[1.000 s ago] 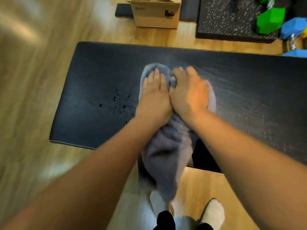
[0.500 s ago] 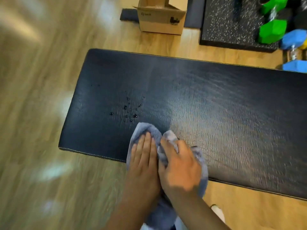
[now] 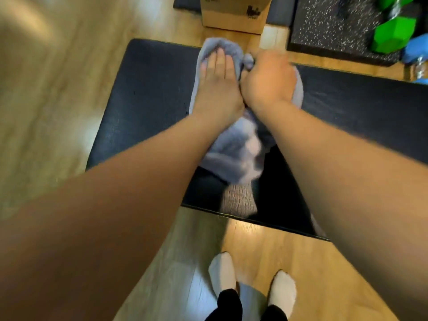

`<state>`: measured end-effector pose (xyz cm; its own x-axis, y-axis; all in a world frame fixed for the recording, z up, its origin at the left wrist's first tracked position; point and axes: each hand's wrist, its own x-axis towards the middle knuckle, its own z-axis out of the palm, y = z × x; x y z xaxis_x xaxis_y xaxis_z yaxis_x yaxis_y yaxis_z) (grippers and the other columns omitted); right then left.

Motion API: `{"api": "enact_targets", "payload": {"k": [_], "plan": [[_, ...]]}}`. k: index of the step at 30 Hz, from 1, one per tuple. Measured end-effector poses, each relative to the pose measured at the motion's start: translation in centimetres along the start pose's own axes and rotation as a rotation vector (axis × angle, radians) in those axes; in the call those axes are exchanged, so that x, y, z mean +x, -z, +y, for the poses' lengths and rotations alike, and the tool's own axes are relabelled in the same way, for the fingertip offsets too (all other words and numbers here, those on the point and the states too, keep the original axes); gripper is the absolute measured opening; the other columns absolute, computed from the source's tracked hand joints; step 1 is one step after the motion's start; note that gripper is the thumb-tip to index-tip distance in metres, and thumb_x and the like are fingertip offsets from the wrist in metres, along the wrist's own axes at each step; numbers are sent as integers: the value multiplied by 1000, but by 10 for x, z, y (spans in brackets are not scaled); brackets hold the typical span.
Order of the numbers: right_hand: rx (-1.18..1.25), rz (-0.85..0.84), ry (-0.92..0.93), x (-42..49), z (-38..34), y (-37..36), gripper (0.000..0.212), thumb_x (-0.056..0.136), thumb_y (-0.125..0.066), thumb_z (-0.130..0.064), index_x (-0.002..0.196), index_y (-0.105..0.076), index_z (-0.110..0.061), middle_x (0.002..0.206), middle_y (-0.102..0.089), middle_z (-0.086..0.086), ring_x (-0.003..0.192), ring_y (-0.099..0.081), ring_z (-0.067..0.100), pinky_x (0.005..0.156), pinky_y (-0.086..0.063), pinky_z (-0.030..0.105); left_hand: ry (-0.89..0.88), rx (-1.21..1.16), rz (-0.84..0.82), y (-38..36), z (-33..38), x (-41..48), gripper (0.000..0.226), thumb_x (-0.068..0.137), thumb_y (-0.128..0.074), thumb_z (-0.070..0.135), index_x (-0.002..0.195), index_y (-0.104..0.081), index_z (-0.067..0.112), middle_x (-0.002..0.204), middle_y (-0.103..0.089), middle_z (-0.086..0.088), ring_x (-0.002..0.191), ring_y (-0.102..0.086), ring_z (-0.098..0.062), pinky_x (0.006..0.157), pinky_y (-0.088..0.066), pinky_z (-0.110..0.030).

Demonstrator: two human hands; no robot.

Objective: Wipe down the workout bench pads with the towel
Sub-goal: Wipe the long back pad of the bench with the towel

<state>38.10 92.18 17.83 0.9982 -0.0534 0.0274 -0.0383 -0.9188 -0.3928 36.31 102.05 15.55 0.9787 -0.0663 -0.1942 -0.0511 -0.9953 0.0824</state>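
My left grip [image 3: 216,86] presses flat and open on the grey towel [image 3: 234,154], my right grip [image 3: 268,82] bunches it at the desk pad's [image 3: 148,93] far edge, and I judge the right stretch unwiped.

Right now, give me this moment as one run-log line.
step: wiping | towel: on bench pad, at far edge | left hand: flat on towel | right hand: fisted on towel

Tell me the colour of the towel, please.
Greyish blue towel; the head view shows it.
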Motion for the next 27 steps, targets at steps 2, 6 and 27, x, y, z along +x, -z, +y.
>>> {"api": "enact_targets", "payload": {"k": [2,6,27], "plan": [[-15,-5,25,-33,3,1,21,88,-43,-27,98,-61,-23,104,-62,9,94,-59,33,68,-28,32,-19,-58,69,-10,2,-42,70,97,-31,30,150,-5,-6,158,-6,-26,149,-3,-35,121,-3,-45],[33,-19,49,-108,2,4,16,87,-51,-30,97,-62,-24,97,-59,9,83,-60,30,63,-28,31,-44,-185,191,-29,4,-125,62,94,-26,24,146,-24,-9,153,-25,-30,145,-22,-38,120,-17,-49],[90,-87,-10,-125,-3,4,33,72,-74,-27,104,-68,-25,94,-59,3,84,-58,22,58,-44,30,20,-155,173,-33,4,-143,63,96,-24,30,149,-20,-4,158,-20,-19,148,-17,-28,120,-12,-43]]}}
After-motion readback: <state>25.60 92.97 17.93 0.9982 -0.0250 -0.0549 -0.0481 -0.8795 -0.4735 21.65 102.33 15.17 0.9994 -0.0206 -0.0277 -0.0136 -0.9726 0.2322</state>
